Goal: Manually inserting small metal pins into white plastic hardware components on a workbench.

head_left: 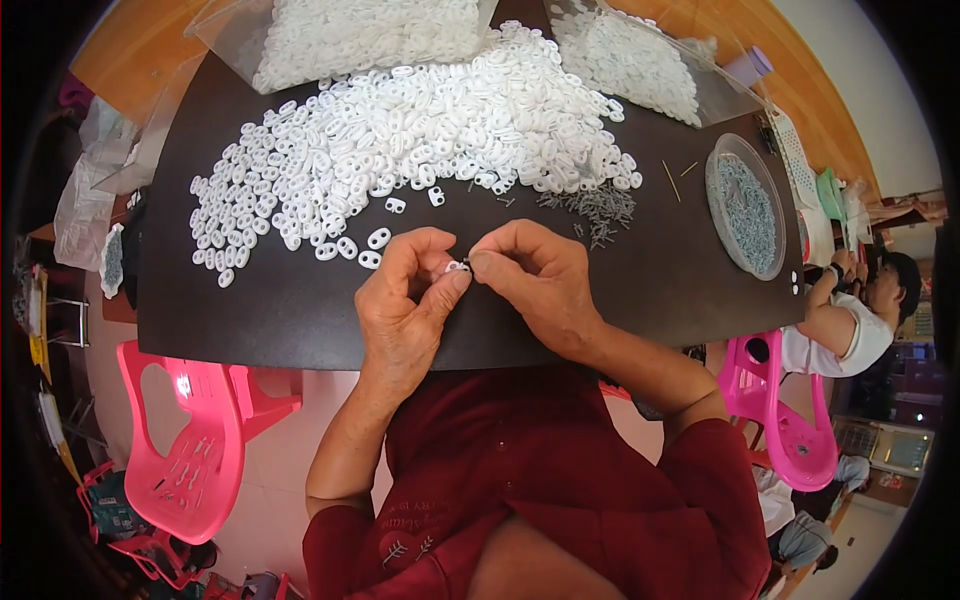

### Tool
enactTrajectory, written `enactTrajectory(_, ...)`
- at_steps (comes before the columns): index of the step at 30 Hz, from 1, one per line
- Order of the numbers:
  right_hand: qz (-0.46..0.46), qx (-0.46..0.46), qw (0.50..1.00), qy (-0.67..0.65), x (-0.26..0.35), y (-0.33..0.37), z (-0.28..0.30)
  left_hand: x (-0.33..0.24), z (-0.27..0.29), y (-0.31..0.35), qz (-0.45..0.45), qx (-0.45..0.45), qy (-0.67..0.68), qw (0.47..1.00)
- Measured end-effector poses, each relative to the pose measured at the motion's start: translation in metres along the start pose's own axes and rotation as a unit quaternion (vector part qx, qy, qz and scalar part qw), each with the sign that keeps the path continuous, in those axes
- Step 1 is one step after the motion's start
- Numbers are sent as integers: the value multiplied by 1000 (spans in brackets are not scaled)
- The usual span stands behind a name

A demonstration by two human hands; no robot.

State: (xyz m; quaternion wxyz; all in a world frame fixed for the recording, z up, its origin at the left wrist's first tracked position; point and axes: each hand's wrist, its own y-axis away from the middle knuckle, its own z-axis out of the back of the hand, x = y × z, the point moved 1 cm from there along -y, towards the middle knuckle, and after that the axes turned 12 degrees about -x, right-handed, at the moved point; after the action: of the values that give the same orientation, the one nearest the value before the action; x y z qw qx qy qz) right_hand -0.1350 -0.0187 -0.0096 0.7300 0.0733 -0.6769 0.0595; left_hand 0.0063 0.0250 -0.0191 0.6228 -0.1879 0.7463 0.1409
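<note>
My left hand (405,300) is closed in a pinch, thumb and fingertips gripping a small white oval plastic piece (455,267) with holes. Close beside it, my right hand (540,285) also pinches, its fingertips almost touching that piece. A tiny dark bit shows between the two hands; what the right fingers hold is mostly hidden. Just beyond the hands spreads a big heap of the same white two-holed ovals (400,130), with several loose ones (347,247) near my left hand. A small pile of grey screws (600,208) lies past my right hand.
Clear plastic bins of white pieces (370,40) (630,70) stand at the dark table's (270,320) far side. A round tub of screws (748,215) is at the right. Two thin sticks (672,181) lie nearby. Pink chairs (190,440) flank me; another person (850,320) sits at the right.
</note>
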Motion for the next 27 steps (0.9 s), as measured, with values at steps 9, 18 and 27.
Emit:
enactTrajectory(9, -23, 1, 1000, 2, -5, 7, -5, 3, 11, -6, -119, 69, -55, 989)
enactTrajectory(18, -21, -4, 999, -35, -5, 7, -10, 8, 12, -1, 42, 34, 13, 998)
enactTrajectory(27, -37, 12, 999, 0, -1, 2, -5, 5, 17, -1, 87, 38, 36, 995)
